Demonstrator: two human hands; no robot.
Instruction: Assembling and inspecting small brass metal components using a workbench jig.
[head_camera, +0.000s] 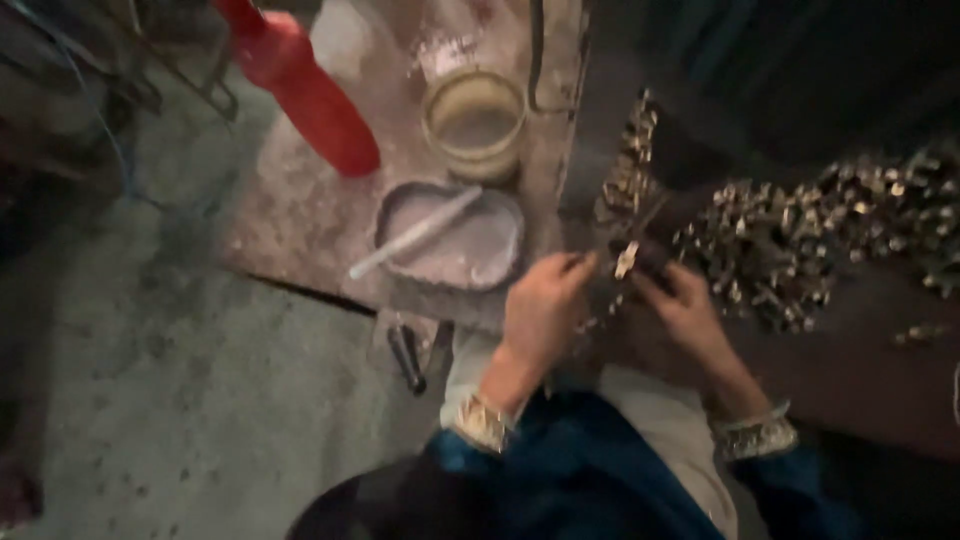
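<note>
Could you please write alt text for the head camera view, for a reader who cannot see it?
Seen from above, a person's left hand and right hand hold a small metal piece beside a heap of small metal parts. Left of them sit a shallow grey dish, a round jar and a red tool handle.

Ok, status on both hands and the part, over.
Left hand and right hand pinch a small metal piece. Heap of metal pieces beside. Nothing blocking.
</note>
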